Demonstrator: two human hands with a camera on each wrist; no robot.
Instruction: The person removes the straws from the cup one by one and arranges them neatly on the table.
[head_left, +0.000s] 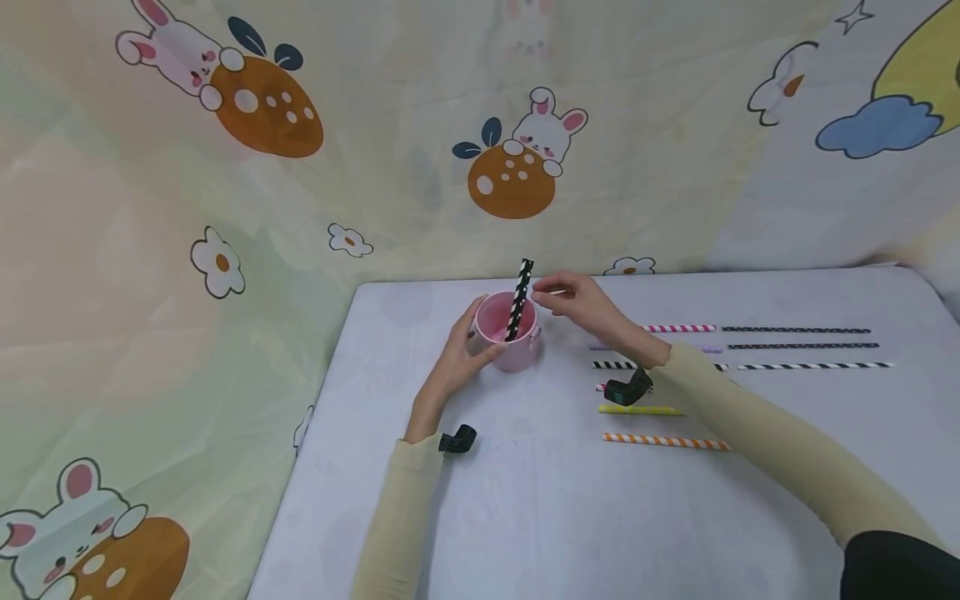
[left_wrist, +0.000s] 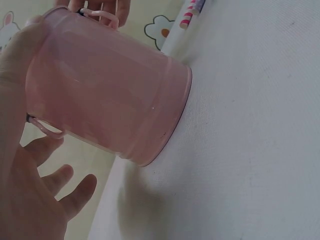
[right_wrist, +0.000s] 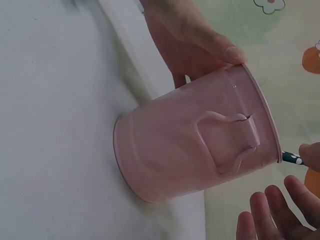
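A small pink metal bucket (head_left: 517, 358) with side handles stands upright near the table's back edge. My left hand (head_left: 457, 354) holds it, thumb at the rim and other fingers around the far side. A black paper straw with white dots (head_left: 520, 300) leans inside the bucket, its top above the rim; whether more than one is there, I cannot tell. My right hand (head_left: 581, 307) is just right of that straw, thumb and forefinger slightly parted. In the right wrist view the thumb overlaps the straw (right_wrist: 291, 158) beside the rim, and the other fingers spread loosely.
Right of the bucket lie several paper straws in rows: red-striped (head_left: 678, 328), black-patterned (head_left: 802, 345), black-striped (head_left: 816, 365), yellow (head_left: 641, 410) and orange-striped (head_left: 667, 442). My right forearm crosses over some. A patterned cloth (head_left: 405, 167) hangs behind the white table (head_left: 570, 517).
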